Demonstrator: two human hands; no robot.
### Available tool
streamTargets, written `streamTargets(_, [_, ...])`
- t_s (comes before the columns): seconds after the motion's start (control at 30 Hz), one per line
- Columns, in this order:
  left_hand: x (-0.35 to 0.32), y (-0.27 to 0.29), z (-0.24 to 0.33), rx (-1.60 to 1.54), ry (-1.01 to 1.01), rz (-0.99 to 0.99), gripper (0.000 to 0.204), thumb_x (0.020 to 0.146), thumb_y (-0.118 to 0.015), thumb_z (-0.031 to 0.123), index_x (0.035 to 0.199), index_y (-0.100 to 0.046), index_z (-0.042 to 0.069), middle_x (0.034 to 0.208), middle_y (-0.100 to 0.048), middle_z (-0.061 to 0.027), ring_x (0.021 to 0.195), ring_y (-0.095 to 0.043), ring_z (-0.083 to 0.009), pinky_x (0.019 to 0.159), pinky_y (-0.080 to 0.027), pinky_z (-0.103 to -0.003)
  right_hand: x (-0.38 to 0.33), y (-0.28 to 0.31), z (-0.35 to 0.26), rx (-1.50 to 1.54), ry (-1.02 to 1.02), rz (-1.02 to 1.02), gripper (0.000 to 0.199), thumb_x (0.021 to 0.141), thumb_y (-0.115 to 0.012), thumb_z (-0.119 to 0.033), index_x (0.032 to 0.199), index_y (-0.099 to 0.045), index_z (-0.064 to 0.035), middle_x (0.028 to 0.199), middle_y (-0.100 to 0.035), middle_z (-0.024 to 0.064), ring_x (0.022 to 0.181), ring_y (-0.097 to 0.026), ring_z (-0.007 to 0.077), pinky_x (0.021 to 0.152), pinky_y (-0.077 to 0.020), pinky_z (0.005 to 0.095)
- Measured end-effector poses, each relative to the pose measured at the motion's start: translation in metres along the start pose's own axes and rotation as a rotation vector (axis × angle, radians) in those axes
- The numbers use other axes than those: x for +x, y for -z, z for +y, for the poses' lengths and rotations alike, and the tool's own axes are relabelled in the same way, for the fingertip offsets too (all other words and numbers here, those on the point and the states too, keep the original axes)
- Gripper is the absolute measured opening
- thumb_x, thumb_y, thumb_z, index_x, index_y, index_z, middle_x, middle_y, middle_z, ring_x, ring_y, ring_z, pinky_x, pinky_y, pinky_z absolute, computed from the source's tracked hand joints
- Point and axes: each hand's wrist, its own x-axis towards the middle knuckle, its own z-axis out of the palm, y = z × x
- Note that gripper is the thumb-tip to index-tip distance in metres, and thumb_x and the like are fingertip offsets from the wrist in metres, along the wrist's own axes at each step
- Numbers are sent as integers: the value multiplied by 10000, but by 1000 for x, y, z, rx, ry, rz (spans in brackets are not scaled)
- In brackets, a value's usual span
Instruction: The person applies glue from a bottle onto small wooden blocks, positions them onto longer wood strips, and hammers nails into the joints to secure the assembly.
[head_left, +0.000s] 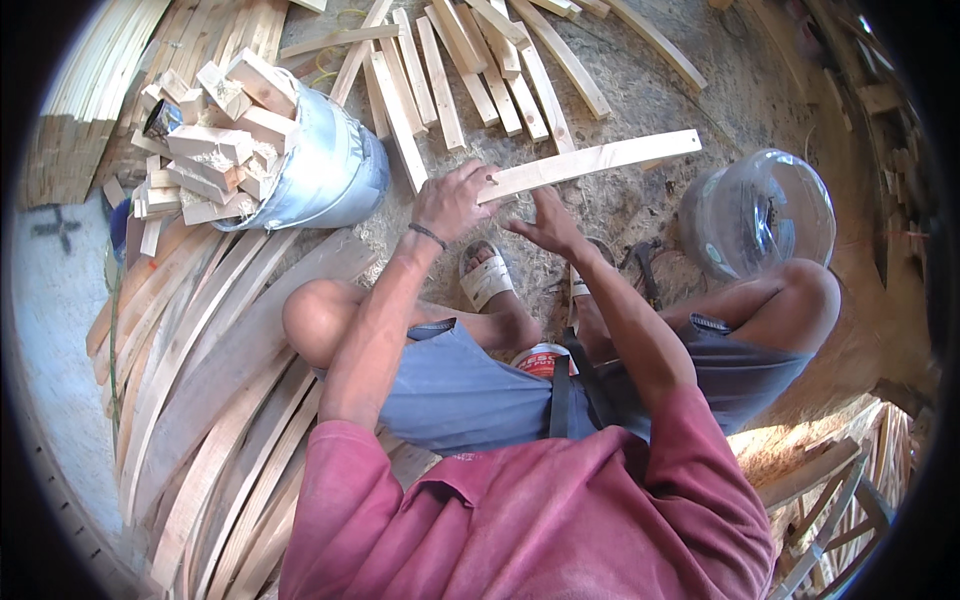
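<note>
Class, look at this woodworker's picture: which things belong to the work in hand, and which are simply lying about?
In hand:
left hand, gripping the wooden slat
right hand, open beside the slat's near end

Lying about:
bucket of wood offcuts
clear plastic jug
loose slats on the ground
long curved boards at the left

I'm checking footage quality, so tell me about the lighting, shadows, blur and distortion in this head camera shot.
Head view: daylight, harsh at the lower right where the sawdust is overexposed; the person's body shades the lap; strong fisheye bend with black corners, curving the stacked planks; the left hand gripping the wooden strip is sharp, the right hand slightly soft; the clear plastic jug shows mild glare.
</note>
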Motion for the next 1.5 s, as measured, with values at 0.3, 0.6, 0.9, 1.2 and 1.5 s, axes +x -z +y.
streamTargets(0.3, [18,14,-3,68,7,-57,458,774,-761,326,1199,-680,178,1216,-659,-61,986,-692,-292,828,-572,-397,32,-32,15,201,59,23,481,934,-640,-358,1265,-548,-22,1149,-605,286,1098,-555,475,939,-444,520])
streamTargets(0.6, [36,71,9,-400,84,-154,507,777,-837,232,1183,-652,-10,1061,-704,-79,920,-677,-179,824,-550,-297,39,25,-41,241,187,96,521,956,-602,-413,1291,-517,-24,1141,-605,250,1043,-595,431,921,-468,505])
streamTargets(0.9, [6,179,44,-751,198,-47,479,817,-823,217,1166,-603,-28,964,-681,-77,803,-650,-120,725,-541,-249,46,117,-167,51,253,132,422,962,-579,-422,1041,-585,-8,957,-611,176,884,-643,390,739,-526,473])
streamTargets(1.2, [-13,190,58,-876,152,33,556,797,-834,233,1210,-561,-21,1022,-682,-110,838,-691,-178,700,-579,-284,21,150,-207,-17,147,112,401,926,-635,-418,955,-580,-22,927,-629,139,822,-675,365,670,-558,471])
streamTargets(1.5, [-15,190,64,-899,135,62,587,788,-841,248,1218,-556,-32,1052,-679,-125,869,-701,-202,720,-600,-299,18,154,-209,-26,201,191,435,922,-623,-425,936,-622,10,877,-676,172,774,-707,341,636,-566,450])
